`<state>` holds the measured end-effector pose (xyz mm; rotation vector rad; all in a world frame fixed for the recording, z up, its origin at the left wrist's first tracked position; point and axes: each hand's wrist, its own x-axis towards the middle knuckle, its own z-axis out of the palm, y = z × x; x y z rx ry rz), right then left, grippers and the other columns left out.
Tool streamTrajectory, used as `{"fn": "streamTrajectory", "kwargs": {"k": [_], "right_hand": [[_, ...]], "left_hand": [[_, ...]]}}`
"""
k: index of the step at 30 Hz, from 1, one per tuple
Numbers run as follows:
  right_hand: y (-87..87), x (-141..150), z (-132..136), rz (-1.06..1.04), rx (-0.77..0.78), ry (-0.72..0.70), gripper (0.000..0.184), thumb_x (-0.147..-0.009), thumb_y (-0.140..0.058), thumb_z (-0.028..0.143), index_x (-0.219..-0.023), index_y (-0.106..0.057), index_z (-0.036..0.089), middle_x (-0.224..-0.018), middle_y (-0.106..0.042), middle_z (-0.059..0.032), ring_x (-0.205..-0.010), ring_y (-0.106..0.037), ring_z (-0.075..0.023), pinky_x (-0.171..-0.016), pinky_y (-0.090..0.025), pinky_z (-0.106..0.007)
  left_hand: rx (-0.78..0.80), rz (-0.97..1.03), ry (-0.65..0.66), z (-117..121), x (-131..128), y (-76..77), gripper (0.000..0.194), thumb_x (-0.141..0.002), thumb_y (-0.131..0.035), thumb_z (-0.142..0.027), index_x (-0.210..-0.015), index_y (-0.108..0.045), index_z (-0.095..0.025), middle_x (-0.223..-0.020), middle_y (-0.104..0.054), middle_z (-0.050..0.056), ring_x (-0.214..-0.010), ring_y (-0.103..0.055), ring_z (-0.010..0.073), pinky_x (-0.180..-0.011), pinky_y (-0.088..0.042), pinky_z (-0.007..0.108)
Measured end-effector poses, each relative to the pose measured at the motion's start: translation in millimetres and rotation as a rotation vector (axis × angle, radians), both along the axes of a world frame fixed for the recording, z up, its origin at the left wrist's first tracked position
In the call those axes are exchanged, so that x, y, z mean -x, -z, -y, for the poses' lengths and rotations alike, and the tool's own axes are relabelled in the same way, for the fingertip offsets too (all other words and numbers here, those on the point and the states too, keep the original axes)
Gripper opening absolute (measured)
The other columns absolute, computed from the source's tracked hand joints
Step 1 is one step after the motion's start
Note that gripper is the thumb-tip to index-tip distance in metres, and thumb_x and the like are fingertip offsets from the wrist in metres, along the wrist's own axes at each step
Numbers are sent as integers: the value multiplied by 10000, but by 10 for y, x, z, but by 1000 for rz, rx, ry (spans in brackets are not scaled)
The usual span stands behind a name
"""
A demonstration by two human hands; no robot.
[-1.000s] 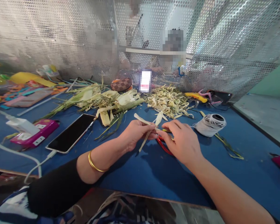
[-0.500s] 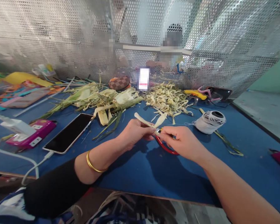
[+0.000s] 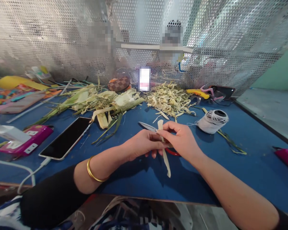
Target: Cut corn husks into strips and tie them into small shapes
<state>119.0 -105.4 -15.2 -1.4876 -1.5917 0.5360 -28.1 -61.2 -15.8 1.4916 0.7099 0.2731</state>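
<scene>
My left hand (image 3: 144, 142) is closed, its thumb and fingers pinching a pale corn husk strip (image 3: 166, 163) at its middle. The strip runs nearly upright, its lower end hanging toward the table's front edge. Just above that grip, my right hand (image 3: 181, 137) pinches the same strip with thumb and forefinger, its upper end sticking up between the hands. Scissors (image 3: 147, 126) show behind the hands, blades pointing left and part of a red handle (image 3: 173, 152) under my right hand. Their middle is hidden, and I cannot tell whether a finger touches them.
Whole corn husks (image 3: 103, 103) and a heap of shredded husk (image 3: 170, 99) lie behind. A white thread spool (image 3: 213, 121) stands to the right. At left are a charging phone (image 3: 66, 137) and a magenta power strip (image 3: 38, 140). A perforated metal panel (image 3: 139, 25) rises at the back.
The husk strip has turned from slanting up-left to hanging down toward me. My right hand has shifted up onto the strip, and the scissor blades now show.
</scene>
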Motion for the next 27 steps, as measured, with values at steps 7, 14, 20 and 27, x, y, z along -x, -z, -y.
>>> {"fn": "streamTrajectory", "kwargs": {"k": [7,14,20,27], "right_hand": [[6,-58,-4,-58,31,61,221,-757,-580,302,-586,-493,193,-551,-520,31,-533,-447,-116,-526,-357,-244],[5,-76,-3,107,-46,105,268,-779,-572,312,-565,-464,192,-561,-511,30,-558,-443,-118,-558,-344,-254],[6,-81,-3,125,-39,132,290,-793,-564,321,-561,-447,194,-546,-463,37,-550,-403,-117,-542,-315,-253],[60,-42,-12,169,-122,123,289,-789,-564,251,-560,-397,198,-585,-460,27,-569,-417,-120,-552,-311,-251]], "left_hand": [[24,2,-15,-20,12,1,200,-738,-648,-347,-792,-648,-155,-635,-649,-5,-465,-543,69,-407,-335,160],[6,-31,-32,-19,14,-11,152,-728,-650,-300,-699,-638,-152,-617,-645,-3,-469,-570,78,-424,-384,165],[-22,-18,-16,-11,11,-21,163,-750,-618,-290,-653,-612,-159,-586,-638,-5,-469,-569,83,-421,-384,167],[-130,-94,58,7,9,-24,167,-764,-561,-226,-621,-610,-154,-546,-615,-13,-443,-549,75,-407,-376,158]]}}
